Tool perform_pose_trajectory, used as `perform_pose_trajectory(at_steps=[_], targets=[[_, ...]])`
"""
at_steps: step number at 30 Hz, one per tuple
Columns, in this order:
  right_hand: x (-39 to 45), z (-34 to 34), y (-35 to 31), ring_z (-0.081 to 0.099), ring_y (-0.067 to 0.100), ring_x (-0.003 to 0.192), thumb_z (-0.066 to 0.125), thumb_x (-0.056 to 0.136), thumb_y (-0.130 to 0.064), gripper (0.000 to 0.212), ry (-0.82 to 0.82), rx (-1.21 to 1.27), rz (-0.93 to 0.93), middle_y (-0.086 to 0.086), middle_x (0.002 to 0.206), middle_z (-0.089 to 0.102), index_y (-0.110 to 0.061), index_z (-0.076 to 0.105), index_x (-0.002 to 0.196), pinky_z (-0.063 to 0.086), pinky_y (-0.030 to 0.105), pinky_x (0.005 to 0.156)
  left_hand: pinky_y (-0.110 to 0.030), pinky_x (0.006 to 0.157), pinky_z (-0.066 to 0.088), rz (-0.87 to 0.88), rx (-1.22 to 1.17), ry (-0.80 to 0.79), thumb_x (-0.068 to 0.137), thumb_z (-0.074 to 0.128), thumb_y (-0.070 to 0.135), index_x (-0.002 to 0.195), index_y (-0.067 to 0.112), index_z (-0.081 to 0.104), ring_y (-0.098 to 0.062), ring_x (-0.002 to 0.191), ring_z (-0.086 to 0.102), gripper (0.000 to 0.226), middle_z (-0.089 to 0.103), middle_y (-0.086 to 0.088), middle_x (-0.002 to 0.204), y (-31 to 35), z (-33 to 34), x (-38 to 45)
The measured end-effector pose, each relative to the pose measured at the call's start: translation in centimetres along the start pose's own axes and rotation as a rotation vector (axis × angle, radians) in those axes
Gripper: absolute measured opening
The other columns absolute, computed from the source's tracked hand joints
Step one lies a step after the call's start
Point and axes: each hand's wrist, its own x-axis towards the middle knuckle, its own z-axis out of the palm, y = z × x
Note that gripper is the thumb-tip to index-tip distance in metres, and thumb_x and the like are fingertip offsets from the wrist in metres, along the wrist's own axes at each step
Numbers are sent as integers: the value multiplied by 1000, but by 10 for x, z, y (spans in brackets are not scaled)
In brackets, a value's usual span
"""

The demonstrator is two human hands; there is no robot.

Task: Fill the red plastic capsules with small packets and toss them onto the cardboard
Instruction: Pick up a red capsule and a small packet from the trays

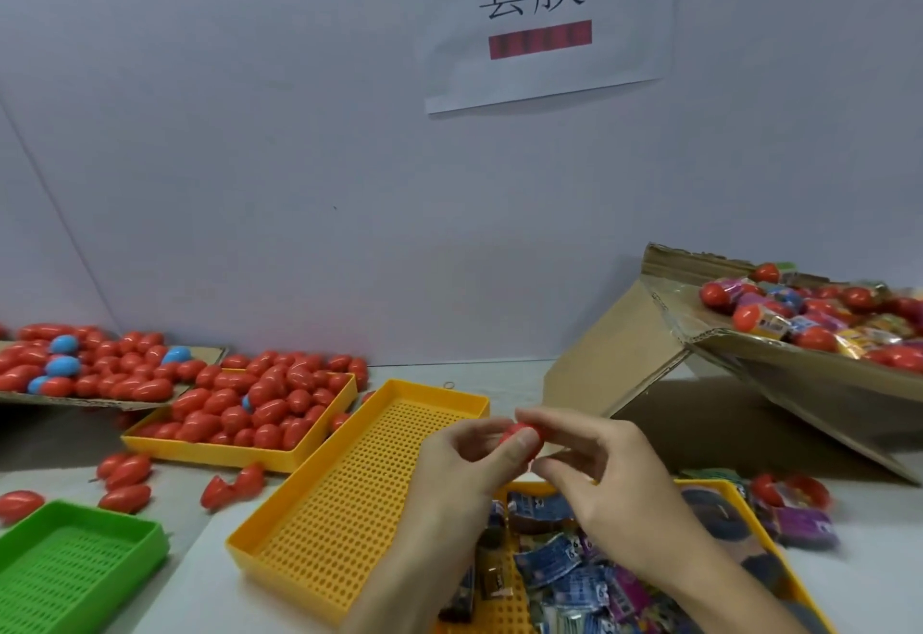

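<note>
Both hands meet over the near end of an empty yellow tray point(349, 498); the left hand point(452, 463) and the right hand point(607, 473) each curl fingers round one red capsule point(519, 438), pinched between thumbs and fingertips, so neither hand is spread open; whether the capsule is fully closed I cannot tell. Below the wrists a second yellow tray point(719, 486) holds small packets point(564, 568), blue and purple. To the left, another yellow tray point(220, 453) is heaped with red capsules point(249, 408); behind it more capsules, a few blue, lie on a flat cardboard sheet point(100, 402). A green tray point(65, 563) sits at the near left; a tilted cardboard box point(749, 383) at right holds capsules and packets.
</note>
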Motion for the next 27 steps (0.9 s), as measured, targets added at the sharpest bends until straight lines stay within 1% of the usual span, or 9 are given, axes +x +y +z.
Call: perform_pose_trajectory(at_steps=[2,5,7,10,14,17,19,24,27], targets=[[1,2,3,64,-3,110,69,91,-8,48,53,34,32,-26,112,71,-55,68,99,53,19,94,-29,88,55,34,46,27,65,83,37,104,21,73,-9,94,72,43,77,4,96,-1,-5,0],[1,3,5,67,0,106,72,88,-10,41,112,68,52,-23,107,73,-49,71,100,55,23,93,-14,74,54,130,91,-1,72,82,28,92,25,75,-3,88,71,21,77,10,91,0,-4,-3],[1,3,4,68,0,104,72,88,-10,37,137,89,59,-22,104,74,-45,72,101,56,24,91,-9,72,51,174,89,-17,73,82,22,89,25,75,-2,85,71,18,77,10,88,1,-2,-5],[2,2,4,70,2,99,71,88,-6,35,157,144,76,-17,99,76,-39,75,99,58,22,86,-10,72,52,198,61,-12,70,84,21,90,23,75,-4,84,71,22,77,8,87,3,0,-6],[4,1,6,73,10,90,72,84,-1,33,197,273,107,-7,96,78,-32,77,96,58,19,75,-12,71,54,171,-23,-5,64,83,29,96,24,77,-4,88,72,34,77,6,92,3,-1,-6],[6,1,8,73,13,96,75,77,-9,28,209,339,147,-4,99,78,-29,79,97,59,33,79,-18,74,57,137,-84,-21,63,85,28,96,28,77,-7,93,72,33,77,3,97,2,-2,-5],[7,1,9,72,14,99,75,70,-19,33,211,391,158,-3,102,77,-34,78,99,56,37,83,-18,75,57,135,-102,-35,61,86,28,94,29,77,-9,94,72,34,77,1,98,2,-1,-5],[7,0,10,72,15,100,75,67,-20,36,216,424,144,-2,103,77,-36,77,99,55,36,83,-15,74,55,150,-126,-47,60,86,23,94,23,77,-11,91,73,35,77,0,97,2,0,-4],[5,-2,9,72,14,98,75,76,-5,33,193,367,123,-1,100,78,-31,79,97,58,31,79,-13,72,54,177,-46,-31,70,85,13,98,22,76,-7,89,73,31,77,3,94,1,-1,-4]])
